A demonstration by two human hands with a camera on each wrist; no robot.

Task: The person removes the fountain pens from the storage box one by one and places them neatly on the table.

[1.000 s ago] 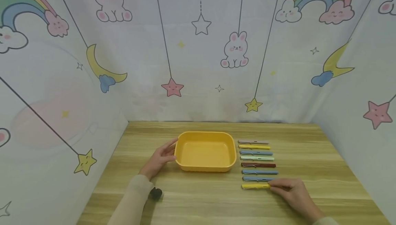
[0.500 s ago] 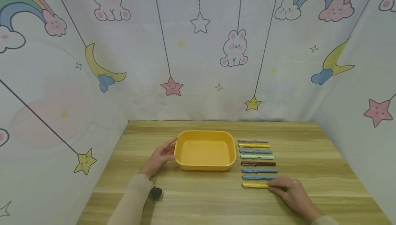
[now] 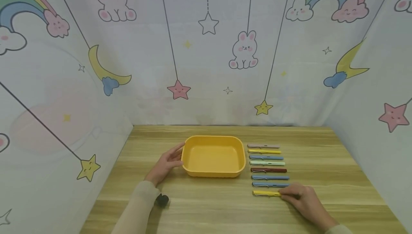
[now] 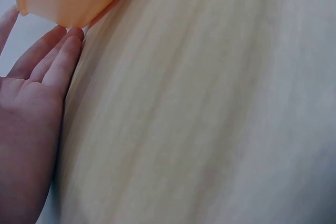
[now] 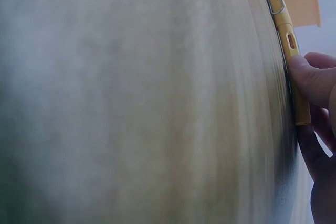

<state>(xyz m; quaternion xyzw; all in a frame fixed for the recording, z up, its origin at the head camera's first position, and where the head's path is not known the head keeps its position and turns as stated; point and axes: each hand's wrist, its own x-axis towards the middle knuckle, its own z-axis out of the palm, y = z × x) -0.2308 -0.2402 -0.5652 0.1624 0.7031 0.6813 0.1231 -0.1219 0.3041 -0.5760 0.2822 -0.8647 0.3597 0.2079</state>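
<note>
A yellow pen (image 3: pixel 266 193) with a metal clip lies nearest the person in a column of several pens on the wooden table. The right hand (image 3: pixel 302 200) pinches its right end between thumb and fingers; in the right wrist view the thumb presses the barrel of the yellow pen (image 5: pixel 284 27). At the left side of a yellow rectangular tray (image 3: pixel 214 174), the left hand (image 3: pixel 165 164) rests its extended fingers against the wall. In the left wrist view, fingertips of the left hand (image 4: pixel 39 85) meet the lower edge of the tray (image 4: pixel 73 1).
Above the held pen lie two blue pens (image 3: pixel 269 178), a dark red pen (image 3: pixel 268 170), a pale green pen (image 3: pixel 267 163), another blue pen, a second yellow pen (image 3: pixel 264 151) and a pinkish pen (image 3: pixel 264 146). A small black object (image 3: pixel 162 200) is by the left cuff. Printed curtains enclose the table (image 3: pixel 206 209).
The near yellow pen has shifted very slightly to the right with the right hand. The left hand and the tray stay in place.
</note>
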